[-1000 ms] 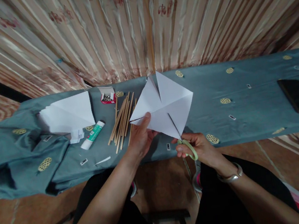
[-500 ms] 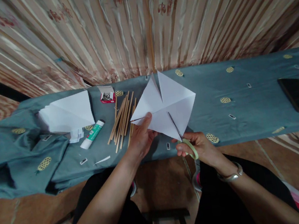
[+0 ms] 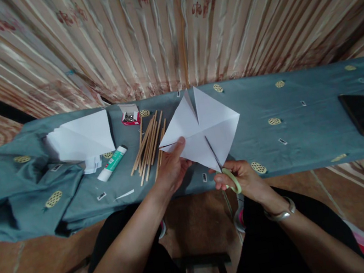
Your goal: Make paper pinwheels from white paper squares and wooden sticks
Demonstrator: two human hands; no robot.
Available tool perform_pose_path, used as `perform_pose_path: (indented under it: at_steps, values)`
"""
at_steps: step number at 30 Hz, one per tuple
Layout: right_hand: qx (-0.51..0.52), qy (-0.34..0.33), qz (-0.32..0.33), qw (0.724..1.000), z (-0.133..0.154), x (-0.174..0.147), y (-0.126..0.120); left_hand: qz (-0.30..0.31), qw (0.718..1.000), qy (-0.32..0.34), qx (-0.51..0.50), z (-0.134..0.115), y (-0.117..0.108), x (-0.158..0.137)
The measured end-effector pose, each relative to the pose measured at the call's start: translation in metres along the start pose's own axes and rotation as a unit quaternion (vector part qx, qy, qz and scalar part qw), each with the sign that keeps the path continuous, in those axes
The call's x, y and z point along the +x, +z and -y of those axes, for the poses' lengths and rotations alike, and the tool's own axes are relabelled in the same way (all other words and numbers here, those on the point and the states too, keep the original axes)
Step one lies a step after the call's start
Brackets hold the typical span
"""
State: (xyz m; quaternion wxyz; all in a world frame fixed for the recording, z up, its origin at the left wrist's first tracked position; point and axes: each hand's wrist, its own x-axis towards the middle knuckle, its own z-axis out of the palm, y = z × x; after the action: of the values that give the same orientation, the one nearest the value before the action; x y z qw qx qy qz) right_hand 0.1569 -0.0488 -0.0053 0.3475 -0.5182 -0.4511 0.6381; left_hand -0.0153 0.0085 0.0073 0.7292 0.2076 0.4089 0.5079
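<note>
Paper (image 3: 199,136) is spread over the middle of the cloth (image 3: 312,145), pinched in my left hand (image 3: 172,169), thumb on top and fingers beneath. My right hand (image 3: 244,180) is clasped round the green handles of the scissors (image 3: 232,178), one blade lying over the sheet near its lower corner; how wide the blades stand I can't tell. I judge the sheet very light and limp, creased across, easy to tear where slits run in from the upper edge and left corner. I'd take hold near the centre, clear of those slits, pressing only lightly. Beyond the sticks (image 3: 149,147), the small red box (image 3: 136,121) has its flap raised and holds shiny metal bits (image 3: 129,117), too small for me to identify. The glue (image 3: 112,163) lies nearby; its tube's contents are hidden.
</note>
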Motion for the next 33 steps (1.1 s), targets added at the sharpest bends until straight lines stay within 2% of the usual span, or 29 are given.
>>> perform_pose_path:
  at_steps: [13, 18, 21, 27, 29, 30, 33]
  values:
    - [0.020, 0.022, -0.017, 0.999, 0.003, 0.000, 0.002, -0.006, 1.000, -0.007, 0.000, 0.000, 0.001, 0.000]
    - [-0.002, 0.010, 0.031, 0.999, 0.000, -0.001, -0.001, -0.015, 1.000, 0.006, 0.007, -0.002, -0.001, 0.003]
    - [-0.015, 0.032, 0.080, 0.996, -0.001, -0.005, -0.006, -0.019, 0.999, 0.028, -0.005, -0.009, -0.004, 0.008]
    - [-0.036, 0.086, 0.158, 0.983, 0.003, -0.024, -0.036, -0.033, 0.994, 0.096, -0.027, -0.028, -0.015, 0.019]
    - [-0.032, 0.073, 0.132, 0.988, 0.004, -0.028, -0.049, -0.029, 0.994, 0.107, -0.022, -0.030, -0.017, 0.021]
    - [-0.028, 0.052, 0.094, 0.994, 0.005, -0.028, -0.055, -0.025, 0.994, 0.108, -0.016, -0.029, -0.018, 0.021]
    - [-0.010, -0.034, -0.096, 0.995, 0.007, -0.022, -0.069, -0.014, 0.996, 0.085, 0.017, -0.022, -0.018, 0.020]
